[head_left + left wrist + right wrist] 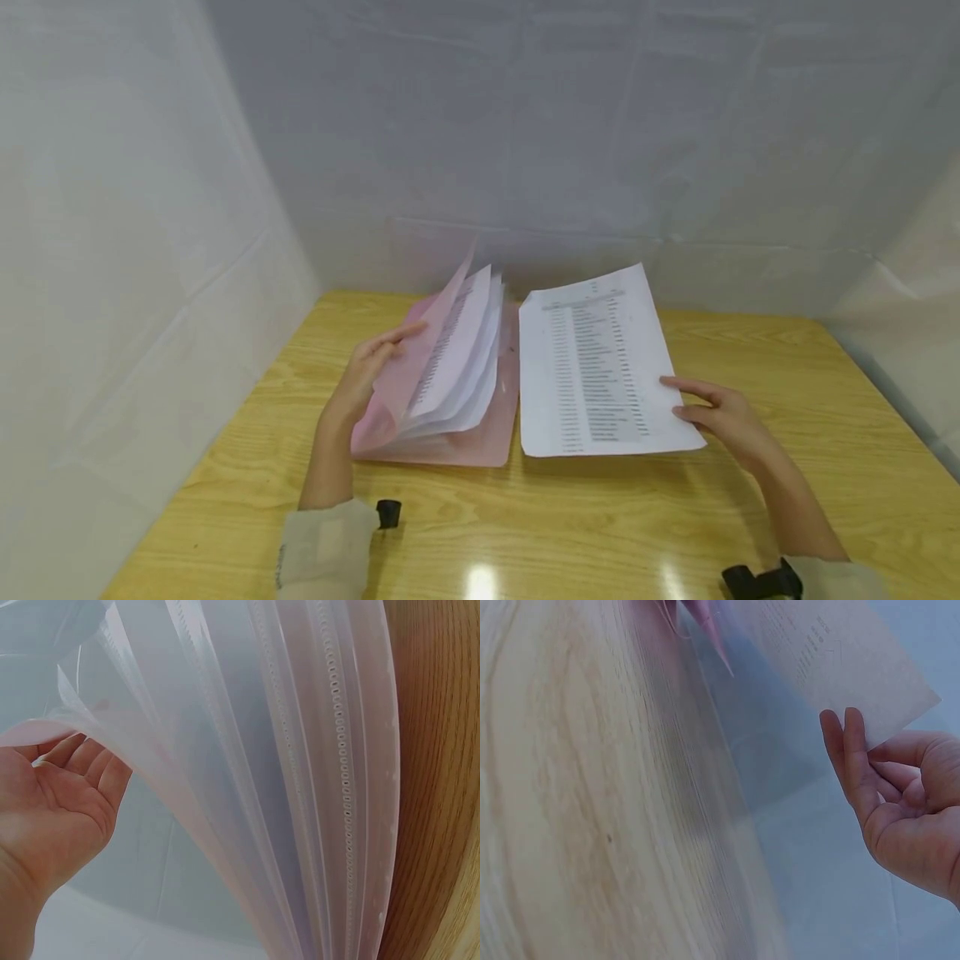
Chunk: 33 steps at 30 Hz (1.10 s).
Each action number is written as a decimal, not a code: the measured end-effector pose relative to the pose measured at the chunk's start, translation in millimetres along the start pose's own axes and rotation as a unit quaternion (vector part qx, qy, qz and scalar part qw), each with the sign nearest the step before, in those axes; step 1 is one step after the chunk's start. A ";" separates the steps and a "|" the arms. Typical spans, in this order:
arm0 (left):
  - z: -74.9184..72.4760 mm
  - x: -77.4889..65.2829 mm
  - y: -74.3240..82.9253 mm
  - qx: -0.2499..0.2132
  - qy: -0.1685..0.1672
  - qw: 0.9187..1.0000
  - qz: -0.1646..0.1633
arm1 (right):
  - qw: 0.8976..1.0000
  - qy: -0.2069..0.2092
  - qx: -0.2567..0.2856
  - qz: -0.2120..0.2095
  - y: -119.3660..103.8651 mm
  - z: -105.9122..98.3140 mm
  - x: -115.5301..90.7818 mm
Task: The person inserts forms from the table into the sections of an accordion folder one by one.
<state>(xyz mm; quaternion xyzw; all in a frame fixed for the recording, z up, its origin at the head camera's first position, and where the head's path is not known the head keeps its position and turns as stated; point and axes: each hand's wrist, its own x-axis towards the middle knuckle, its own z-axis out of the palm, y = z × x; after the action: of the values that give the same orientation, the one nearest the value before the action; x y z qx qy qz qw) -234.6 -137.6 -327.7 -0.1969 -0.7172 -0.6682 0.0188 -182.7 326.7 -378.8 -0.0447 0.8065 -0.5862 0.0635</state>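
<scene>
A pink folder (491, 450) lies partly spread on the left of the table, its cover and clear sleeves (225, 750) fanned upward. Printed pages (461, 367) show between the sleeves. My left hand (367, 367) holds the raised pink cover (416, 375) at its outer edge, thumb on the near side; the left wrist view has the fingers behind it. To the right of the folder, a loose printed sheet (600, 367) with columns of text is tilted above the table. My right hand (723, 417) pinches its right edge near the lower corner.
The wooden table (585, 533) runs beneath both hands. Pale sheeting (570, 125) hangs behind the table, with more sheeting (112, 292) along the left side. Black wrist straps (761, 581) sit at the sleeves.
</scene>
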 end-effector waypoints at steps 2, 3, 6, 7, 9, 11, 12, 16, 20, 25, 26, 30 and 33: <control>2.1 3.0 -0.3 0.000 -0.002 1.000 -0.002 | 1.000 0.002 0.004 0.002 0.9 0.3 0.5; 3.1 4.4 -0.5 0.001 -0.004 1.000 -0.002 | 1.000 0.003 0.007 0.003 1.2 0.3 0.7; 5.3 3.7 1.6 0.002 -0.005 1.000 0.001 | 1.000 -0.001 0.010 0.001 0.0 0.3 0.2; 6.0 3.6 2.1 0.002 -0.006 1.000 0.003 | 1.000 -0.003 0.012 0.001 -0.3 0.3 0.1; 7.3 3.5 3.1 0.002 -0.007 1.000 0.006 | 1.000 -0.005 0.013 -0.001 -0.9 0.4 0.0; 8.7 3.3 4.2 0.003 -0.008 1.000 0.006 | 1.000 -0.005 0.014 0.000 -1.5 0.3 -0.1; 9.4 3.2 4.9 0.003 -0.008 1.000 0.006 | 1.000 -0.006 0.013 -0.002 -1.6 0.0 -0.4; 12.4 2.3 7.7 0.006 -0.008 1.000 0.005 | 1.000 -0.007 0.015 -0.003 -1.7 -0.8 -0.8; 15.1 1.2 9.1 0.006 -0.006 1.000 0.002 | 1.000 -0.008 0.022 0.000 -2.4 -0.6 -0.8; 18.4 0.0 8.8 0.004 -0.008 1.000 0.005 | 0.999 -0.016 0.037 -0.002 -3.7 -1.3 -0.6; 19.0 -0.3 8.8 0.004 -0.008 1.000 0.007 | 0.999 -0.017 0.038 -0.002 -3.8 -1.7 -0.4; 21.6 -1.4 8.5 0.003 -0.010 1.000 0.010 | 0.999 -0.015 0.031 -0.003 -3.8 -1.8 0.5; 23.6 -2.0 8.2 0.001 -0.011 1.000 0.014 | 1.000 -0.011 0.025 -0.004 -3.6 -1.3 0.9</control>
<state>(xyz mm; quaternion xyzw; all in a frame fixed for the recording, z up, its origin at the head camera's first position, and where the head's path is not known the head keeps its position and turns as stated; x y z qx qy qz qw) -224.7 -115.2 -322.9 -0.2138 -0.7154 -0.6649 0.0204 -183.8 326.7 -375.0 -0.0526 0.7905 -0.6061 0.0710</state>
